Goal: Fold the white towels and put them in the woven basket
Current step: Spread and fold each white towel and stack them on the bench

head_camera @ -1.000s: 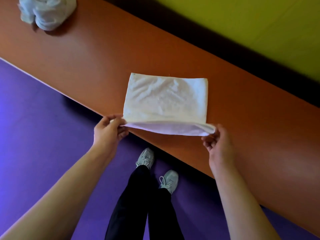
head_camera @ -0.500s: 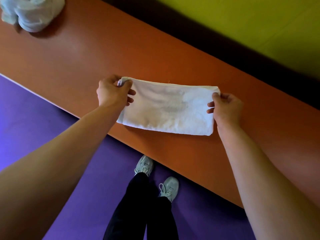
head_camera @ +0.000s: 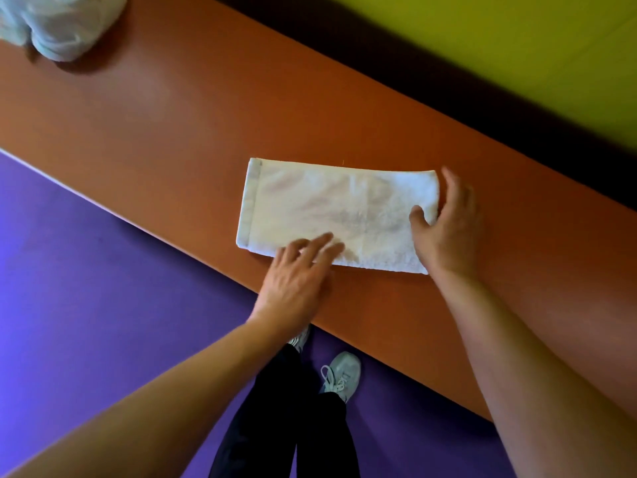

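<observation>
A white towel (head_camera: 331, 208), folded into a long narrow strip, lies flat on the orange table (head_camera: 179, 108) near its front edge. My left hand (head_camera: 296, 274) lies with straight fingers on the towel's near edge, left of the middle. My right hand (head_camera: 444, 225) rests on the towel's right end, thumb on top and fingers along the end. No woven basket is in view.
A crumpled heap of white towels (head_camera: 62, 25) sits at the table's far left corner. A yellow-green wall (head_camera: 517, 46) runs behind the table. Purple floor (head_camera: 86, 288) and my legs and shoes (head_camera: 341, 374) are below the front edge.
Both hands brought the near edge over to the far edge, folding the towel in half, then let go of the corners. The left hand has slid back to the near edge.
</observation>
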A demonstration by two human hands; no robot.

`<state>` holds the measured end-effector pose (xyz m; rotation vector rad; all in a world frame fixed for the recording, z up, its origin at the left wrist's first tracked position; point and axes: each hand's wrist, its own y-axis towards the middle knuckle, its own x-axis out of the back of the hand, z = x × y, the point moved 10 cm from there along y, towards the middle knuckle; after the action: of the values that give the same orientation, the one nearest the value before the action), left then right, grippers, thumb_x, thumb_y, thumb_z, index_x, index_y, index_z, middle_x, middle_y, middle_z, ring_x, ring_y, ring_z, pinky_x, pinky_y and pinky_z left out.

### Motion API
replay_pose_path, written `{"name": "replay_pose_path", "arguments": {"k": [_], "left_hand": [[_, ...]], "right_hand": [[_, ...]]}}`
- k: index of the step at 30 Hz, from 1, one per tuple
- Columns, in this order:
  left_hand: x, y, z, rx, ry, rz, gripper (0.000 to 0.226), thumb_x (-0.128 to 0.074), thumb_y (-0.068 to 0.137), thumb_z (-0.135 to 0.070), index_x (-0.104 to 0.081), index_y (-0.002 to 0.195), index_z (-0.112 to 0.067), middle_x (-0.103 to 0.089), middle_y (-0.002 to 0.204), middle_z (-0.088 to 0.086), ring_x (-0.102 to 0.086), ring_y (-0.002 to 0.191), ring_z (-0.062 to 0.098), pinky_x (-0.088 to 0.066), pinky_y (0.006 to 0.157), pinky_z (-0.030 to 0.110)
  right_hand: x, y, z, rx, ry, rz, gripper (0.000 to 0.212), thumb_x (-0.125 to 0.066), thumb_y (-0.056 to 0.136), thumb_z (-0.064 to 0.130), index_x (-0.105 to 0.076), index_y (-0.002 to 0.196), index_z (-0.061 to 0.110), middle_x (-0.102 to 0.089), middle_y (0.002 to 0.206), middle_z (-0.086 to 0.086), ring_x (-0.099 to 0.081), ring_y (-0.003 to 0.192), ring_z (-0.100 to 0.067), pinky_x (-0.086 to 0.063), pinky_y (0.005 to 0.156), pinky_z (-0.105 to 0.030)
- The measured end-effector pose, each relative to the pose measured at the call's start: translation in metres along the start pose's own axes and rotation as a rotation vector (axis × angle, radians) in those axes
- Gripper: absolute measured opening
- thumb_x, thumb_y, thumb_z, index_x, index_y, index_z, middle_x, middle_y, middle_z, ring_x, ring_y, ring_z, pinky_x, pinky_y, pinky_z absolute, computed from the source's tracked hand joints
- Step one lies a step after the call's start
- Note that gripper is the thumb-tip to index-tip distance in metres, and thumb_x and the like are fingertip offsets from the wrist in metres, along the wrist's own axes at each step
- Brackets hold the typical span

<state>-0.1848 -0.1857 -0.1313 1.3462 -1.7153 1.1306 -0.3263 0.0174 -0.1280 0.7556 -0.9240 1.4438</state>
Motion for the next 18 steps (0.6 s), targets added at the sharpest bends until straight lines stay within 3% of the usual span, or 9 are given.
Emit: {"name": "replay_pose_path", "arguments": {"k": [3, 5, 7, 10, 13, 16, 18], "left_hand": [[-0.024, -0.006, -0.012, -0.04, 0.042, 0.086, 0.063, -0.053, 0.096, -0.032, -0.033, 0.155, -0.029, -0.032, 0.161, 0.003, -0.039, 0.136, 0.032, -0.04, 0.109, 0.044], [-0.026, -0.005, -0.011, -0.032, 0.077, 0.095, 0.062, -0.051, 0.098, -0.037, -0.032, 0.156, -0.03, -0.034, 0.159, 0.004, -0.038, 0.137, 0.032, -0.039, 0.11, 0.045], [-0.023, -0.004, -0.008, -0.013, 0.116, 0.091, 0.058, -0.048, 0.099, -0.042, -0.034, 0.154, -0.029, -0.038, 0.156, 0.004, -0.039, 0.137, 0.033, -0.04, 0.109, 0.046], [-0.015, 0.0, 0.008, 0.057, 0.198, 0.092, 0.056, -0.038, 0.099, -0.051, -0.041, 0.149, -0.027, -0.04, 0.156, 0.003, -0.034, 0.144, 0.035, -0.031, 0.115, 0.052], [-0.013, 0.0, 0.024, 0.1, 0.225, 0.098, 0.058, -0.043, 0.098, -0.055, -0.042, 0.148, -0.027, -0.032, 0.162, 0.002, -0.021, 0.151, 0.037, -0.016, 0.121, 0.056], [-0.015, -0.006, 0.026, 0.116, 0.267, 0.106, 0.065, -0.061, 0.091, -0.05, -0.044, 0.149, -0.026, -0.027, 0.164, 0.01, -0.024, 0.149, 0.041, -0.019, 0.121, 0.056], [-0.019, -0.012, 0.022, 0.103, 0.303, 0.107, 0.071, -0.076, 0.081, -0.034, -0.049, 0.145, -0.02, -0.034, 0.159, 0.016, -0.035, 0.143, 0.043, -0.028, 0.116, 0.055]], "right_hand": [[-0.019, 0.013, 0.041, 0.394, -0.218, 0.156, 0.071, -0.059, 0.098, 0.024, -0.024, 0.159, 0.025, -0.031, 0.164, -0.006, -0.027, 0.152, -0.027, -0.022, 0.123, -0.049], [-0.039, 0.018, 0.04, 0.436, -0.312, 0.309, 0.062, -0.051, 0.103, 0.031, -0.026, 0.159, 0.028, -0.032, 0.163, -0.004, -0.028, 0.151, -0.027, -0.018, 0.124, -0.05], [-0.045, 0.016, 0.03, 0.403, -0.357, 0.357, 0.052, -0.048, 0.104, 0.031, -0.034, 0.154, 0.029, -0.043, 0.155, -0.004, -0.04, 0.143, -0.03, -0.03, 0.115, -0.051], [-0.026, -0.006, 0.019, 0.33, -0.313, 0.245, 0.036, -0.055, 0.1, 0.026, -0.052, 0.136, 0.025, -0.057, 0.131, -0.006, -0.055, 0.119, -0.032, -0.041, 0.093, -0.045], [-0.016, -0.044, -0.003, 0.125, -0.17, 0.238, 0.038, -0.067, 0.094, 0.031, -0.055, 0.128, 0.02, -0.056, 0.126, -0.008, -0.058, 0.11, -0.029, -0.049, 0.089, -0.044], [-0.019, -0.086, -0.026, -0.172, -0.022, 0.251, 0.052, -0.076, 0.087, 0.034, -0.052, 0.129, 0.017, -0.057, 0.127, -0.008, -0.06, 0.109, -0.028, -0.054, 0.091, -0.047], [-0.03, -0.11, -0.038, -0.36, 0.081, 0.296, 0.055, -0.079, 0.084, 0.034, -0.05, 0.127, 0.017, -0.064, 0.119, -0.006, -0.066, 0.102, -0.027, -0.057, 0.085, -0.047]]}}
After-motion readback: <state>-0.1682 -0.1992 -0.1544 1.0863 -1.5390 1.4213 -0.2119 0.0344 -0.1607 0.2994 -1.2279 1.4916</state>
